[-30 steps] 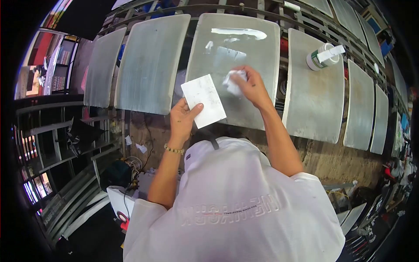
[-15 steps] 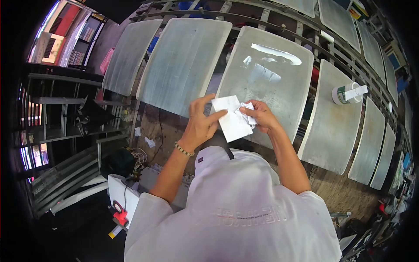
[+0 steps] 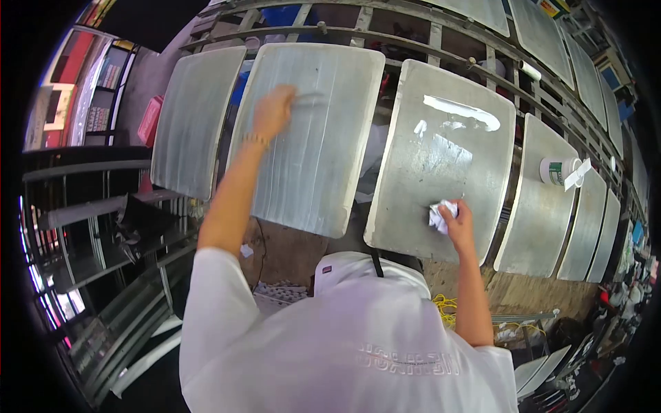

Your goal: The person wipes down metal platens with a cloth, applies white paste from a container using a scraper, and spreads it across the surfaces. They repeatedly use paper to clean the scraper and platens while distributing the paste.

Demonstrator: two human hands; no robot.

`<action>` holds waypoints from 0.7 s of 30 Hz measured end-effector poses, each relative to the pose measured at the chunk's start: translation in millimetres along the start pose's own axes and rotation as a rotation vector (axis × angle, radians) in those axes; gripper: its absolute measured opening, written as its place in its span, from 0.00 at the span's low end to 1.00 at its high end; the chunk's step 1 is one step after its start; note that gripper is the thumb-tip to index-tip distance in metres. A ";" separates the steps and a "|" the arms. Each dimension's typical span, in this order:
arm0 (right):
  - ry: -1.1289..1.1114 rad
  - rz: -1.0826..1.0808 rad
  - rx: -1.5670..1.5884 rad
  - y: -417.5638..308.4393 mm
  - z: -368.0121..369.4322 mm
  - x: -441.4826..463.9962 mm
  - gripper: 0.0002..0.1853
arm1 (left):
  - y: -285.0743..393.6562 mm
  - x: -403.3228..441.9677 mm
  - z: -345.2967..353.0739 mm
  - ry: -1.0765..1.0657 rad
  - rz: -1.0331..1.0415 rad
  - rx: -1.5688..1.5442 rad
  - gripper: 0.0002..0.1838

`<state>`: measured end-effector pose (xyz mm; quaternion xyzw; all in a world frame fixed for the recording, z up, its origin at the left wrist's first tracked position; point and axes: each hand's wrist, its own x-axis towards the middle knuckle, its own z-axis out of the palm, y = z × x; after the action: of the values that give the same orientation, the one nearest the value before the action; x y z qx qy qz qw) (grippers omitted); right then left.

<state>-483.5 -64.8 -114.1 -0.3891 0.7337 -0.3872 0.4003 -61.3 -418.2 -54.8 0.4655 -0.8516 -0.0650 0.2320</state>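
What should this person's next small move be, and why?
Perhaps bring the left hand to the white streak and smooth it: the streak lies in one dense band, and that hand, over the neighbouring panel, seems to hold something thin, though blurred; the right hand holds a crumpled wad.

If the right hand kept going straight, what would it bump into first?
Probably the thin white smear on the grey panel, just ahead of the right hand and its crumpled paper. The hand's height is unclear, so it might pass above.
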 end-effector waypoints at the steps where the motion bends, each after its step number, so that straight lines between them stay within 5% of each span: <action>1: 0.009 0.011 -0.007 3.5 0.6 -11.2 0.12 | -19.4 31.9 13.1 0.000 0.012 0.038 0.14; 5: 0.073 0.063 -0.014 11.5 14.8 -49.7 0.12 | -38.9 131.9 41.3 -0.076 -0.019 0.239 0.18; 11: 0.172 0.148 0.099 10.3 24.6 -53.9 0.13 | -50.6 119.0 64.1 -0.167 0.010 0.095 0.20; 21: 0.192 0.099 0.167 18.9 28.5 -56.6 0.13 | 17.3 -186.6 -26.3 -0.251 -0.001 -0.026 0.21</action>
<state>-441.8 -14.7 -125.3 -0.2789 0.7523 -0.4619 0.3781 23.1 -252.2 -88.3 0.4511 -0.8728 -0.1338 0.1294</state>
